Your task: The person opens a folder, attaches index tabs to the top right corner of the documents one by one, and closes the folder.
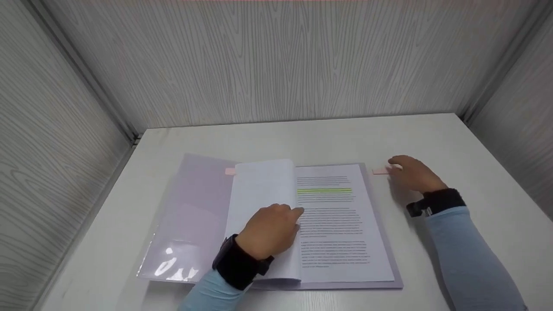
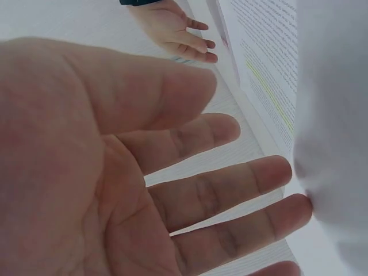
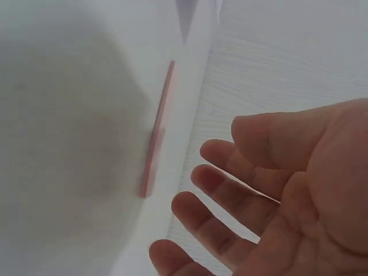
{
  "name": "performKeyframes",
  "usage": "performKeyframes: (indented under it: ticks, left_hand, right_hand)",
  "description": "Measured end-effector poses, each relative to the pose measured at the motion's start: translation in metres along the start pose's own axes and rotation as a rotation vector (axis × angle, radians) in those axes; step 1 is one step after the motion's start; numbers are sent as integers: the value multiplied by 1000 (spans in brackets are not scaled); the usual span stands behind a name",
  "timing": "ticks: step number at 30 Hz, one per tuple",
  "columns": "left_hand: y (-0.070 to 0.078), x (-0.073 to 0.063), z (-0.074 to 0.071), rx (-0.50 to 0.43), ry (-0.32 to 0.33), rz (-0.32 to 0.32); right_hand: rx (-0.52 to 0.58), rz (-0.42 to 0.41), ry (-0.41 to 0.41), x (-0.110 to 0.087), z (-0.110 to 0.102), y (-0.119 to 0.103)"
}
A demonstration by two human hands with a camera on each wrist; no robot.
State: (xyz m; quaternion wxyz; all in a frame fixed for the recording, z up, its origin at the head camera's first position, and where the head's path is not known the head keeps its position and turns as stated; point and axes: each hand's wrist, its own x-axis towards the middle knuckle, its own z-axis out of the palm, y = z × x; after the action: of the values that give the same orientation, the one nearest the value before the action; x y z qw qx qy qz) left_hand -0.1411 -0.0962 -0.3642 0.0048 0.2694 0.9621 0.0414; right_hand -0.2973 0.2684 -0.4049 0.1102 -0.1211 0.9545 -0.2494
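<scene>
A lilac plastic folder (image 1: 196,203) lies opened flat on the table, holding printed sheets. My left hand (image 1: 270,231) is over a turned white page (image 1: 261,185), which curves up near the middle. In the left wrist view its fingers extend with gaps between them, and one fingertip (image 2: 299,210) touches the sheet. To the right lies a printed page (image 1: 335,224) with a bright yellow-green highlighted line (image 1: 324,190). Beside a thin pink sticky-note pad (image 1: 379,171), right of the folder, my right hand (image 1: 414,173) bends its fingers loosely; the right wrist view shows them apart from the pad.
A small pink tab (image 1: 230,171) sticks out from the turned page's left edge. The white table (image 1: 319,142) is bounded by a wood-grain panel (image 1: 276,65) behind and similar panels at the left and right.
</scene>
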Motion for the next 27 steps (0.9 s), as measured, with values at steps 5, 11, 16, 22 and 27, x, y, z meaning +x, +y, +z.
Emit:
performKeyframes:
  ticks: [5,11,16,22,27]
  left_hand:
    - [2,0,-4,2,-6,-7]
    - [2,-2,-7,-5,-8,-22]
    - [1,-4,-7,-1,18,-6]
    - [-1,-6,-9,-10,77,27]
    - [-5,-4,-11,-23,184,64]
  right_hand:
    - [-61,4,-58,-2,3,3]
    - [-127,12,35,0,6,5]
    - [-117,50,64,2,6,9]
    - [-105,47,47,3,4,6]
    - [-29,30,78,0,0,-8]
